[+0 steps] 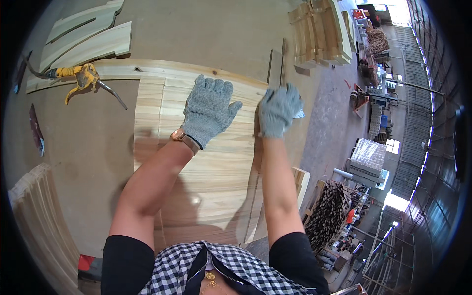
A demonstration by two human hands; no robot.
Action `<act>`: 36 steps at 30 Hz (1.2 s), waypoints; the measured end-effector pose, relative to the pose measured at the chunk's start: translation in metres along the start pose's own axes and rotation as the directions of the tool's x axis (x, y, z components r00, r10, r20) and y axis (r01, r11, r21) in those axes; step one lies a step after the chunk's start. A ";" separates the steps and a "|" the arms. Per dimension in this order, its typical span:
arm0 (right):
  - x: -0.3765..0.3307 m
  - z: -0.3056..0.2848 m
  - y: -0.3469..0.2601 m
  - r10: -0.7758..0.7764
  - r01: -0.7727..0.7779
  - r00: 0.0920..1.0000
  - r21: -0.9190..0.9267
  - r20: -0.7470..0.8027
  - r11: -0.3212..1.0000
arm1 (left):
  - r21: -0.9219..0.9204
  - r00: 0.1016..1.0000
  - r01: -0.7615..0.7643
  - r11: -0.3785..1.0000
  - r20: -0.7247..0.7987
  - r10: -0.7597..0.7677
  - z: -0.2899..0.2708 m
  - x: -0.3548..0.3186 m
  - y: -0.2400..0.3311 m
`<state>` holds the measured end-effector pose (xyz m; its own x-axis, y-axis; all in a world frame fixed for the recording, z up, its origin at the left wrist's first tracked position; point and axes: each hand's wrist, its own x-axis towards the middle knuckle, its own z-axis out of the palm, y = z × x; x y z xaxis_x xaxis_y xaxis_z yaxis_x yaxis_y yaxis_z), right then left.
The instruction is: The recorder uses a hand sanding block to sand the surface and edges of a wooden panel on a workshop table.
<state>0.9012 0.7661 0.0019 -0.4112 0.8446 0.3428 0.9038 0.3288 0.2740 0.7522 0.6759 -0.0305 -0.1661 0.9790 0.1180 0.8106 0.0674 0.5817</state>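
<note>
A pale wooden panel [211,167] made of several strips lies on the brown work surface in front of me. My left hand [209,105], in a grey knit glove, rests palm down on its upper part, thumb spread and fingers laid on the wood. Along the panel's right edge is my right hand [280,110], gloved alike and smeared by motion. Its fingers look curled, and a small whitish-blue scrap [299,114] pokes out beside them; most of it is hidden. Across the panel's far end runs a long wooden strip [172,68].
A yellow air blow gun [84,77] lies at the left on the strip. Curved wooden pieces [88,39] are at the far left, stacked boards [322,32] at the far right. More upright boards [42,216] stand near left. A dark strip [36,128] lies between them.
</note>
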 end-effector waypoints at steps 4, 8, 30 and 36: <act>0.003 0.000 0.001 0.011 -0.010 1.000 0.029 -0.019 1.000 | 0.008 1.000 -0.005 1.000 0.004 0.005 -0.002 0.003 0.003; -0.101 -0.041 0.001 0.048 -0.048 0.999 0.058 0.015 0.997 | 0.015 0.999 0.008 1.000 0.044 -0.008 -0.007 0.002 -0.002; -0.137 -0.047 0.005 0.051 -0.056 0.996 0.078 0.073 0.995 | 0.017 0.995 -0.022 1.000 -0.102 0.024 -0.001 0.001 -0.008; -0.272 -0.128 0.022 0.082 -0.113 0.952 0.092 0.293 0.989 | 0.038 0.999 -0.012 0.999 -0.037 0.013 0.002 0.003 -0.004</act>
<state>1.0177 0.4893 0.0293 -0.2827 0.9554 0.0853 0.9516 0.2682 0.1499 0.7497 0.6791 -0.0335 -0.1757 0.9721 0.1553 0.8333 0.0628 0.5493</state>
